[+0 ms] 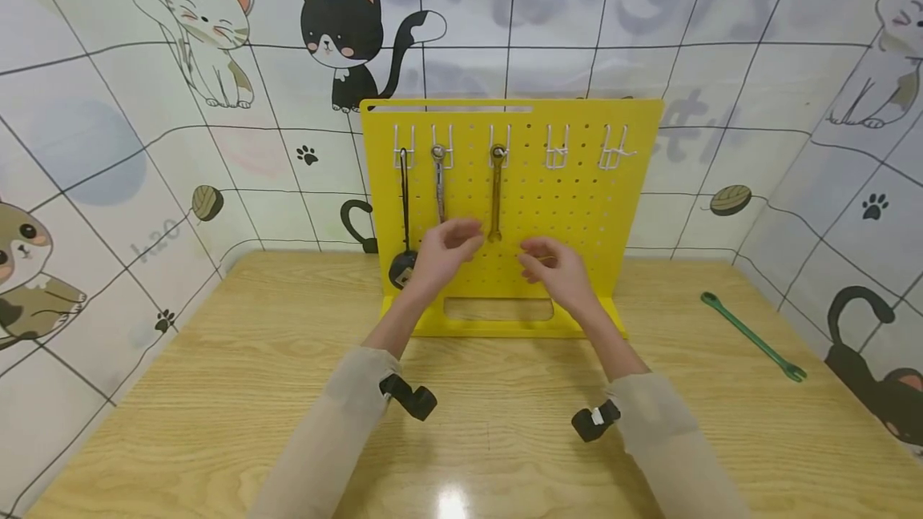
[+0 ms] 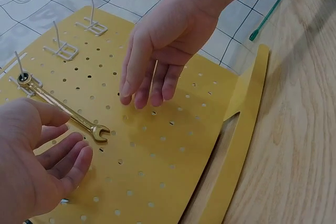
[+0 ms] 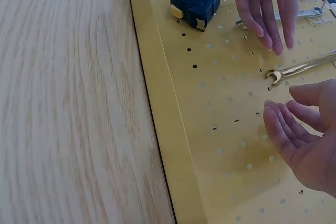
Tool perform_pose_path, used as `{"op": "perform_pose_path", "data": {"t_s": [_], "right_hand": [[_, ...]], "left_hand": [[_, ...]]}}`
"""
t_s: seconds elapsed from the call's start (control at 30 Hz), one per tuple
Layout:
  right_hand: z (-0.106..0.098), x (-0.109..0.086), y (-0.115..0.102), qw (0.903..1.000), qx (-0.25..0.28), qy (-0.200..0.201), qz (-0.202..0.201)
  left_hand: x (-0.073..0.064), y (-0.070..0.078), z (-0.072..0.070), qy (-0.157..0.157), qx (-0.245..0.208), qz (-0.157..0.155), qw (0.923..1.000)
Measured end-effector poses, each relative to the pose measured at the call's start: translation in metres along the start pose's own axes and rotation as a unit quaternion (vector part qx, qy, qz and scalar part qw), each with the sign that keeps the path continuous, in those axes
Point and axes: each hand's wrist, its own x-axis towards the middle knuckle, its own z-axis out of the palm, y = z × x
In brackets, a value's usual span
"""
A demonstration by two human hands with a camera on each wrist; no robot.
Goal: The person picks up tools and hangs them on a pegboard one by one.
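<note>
Both hands hover in front of a yellow pegboard (image 1: 577,215), holding nothing. Fingers of the left hand (image 1: 440,259) are loosely bent, just left of a gold wrench (image 1: 496,199) that hangs by its ring end from a white hook. On the wrench's other side is the right hand (image 1: 564,272), its fingers gently curved and apart from the tool. A silver wrench (image 1: 439,179) hangs one hook to the left, its lower end hidden behind the left hand in the head view. Leftmost, a dark tape measure (image 3: 195,3) dangles by a black strap.
Two white hooks, a middle one (image 1: 557,152) and a far-right one (image 1: 613,152), carry nothing. A green wrench (image 1: 753,336) lies on the wooden table (image 1: 490,415) to the right. Cat-patterned walls (image 1: 469,22) stand behind and beside the board.
</note>
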Motion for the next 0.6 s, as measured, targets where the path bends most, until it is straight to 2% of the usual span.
{"op": "perform_pose_path", "data": {"t_s": [0.23,0.6], "right_hand": [[-0.012,-0.010,0.003,0.9999,-0.011,-0.005,-0.009],[-0.035,-0.022,0.009,0.9989,-0.032,-0.031,-0.015]], "left_hand": [[-0.009,-0.006,0.002,-0.001,-0.005,-0.007,1.0000],[-0.024,-0.021,0.007,-0.024,-0.011,-0.038,0.9989]]}}
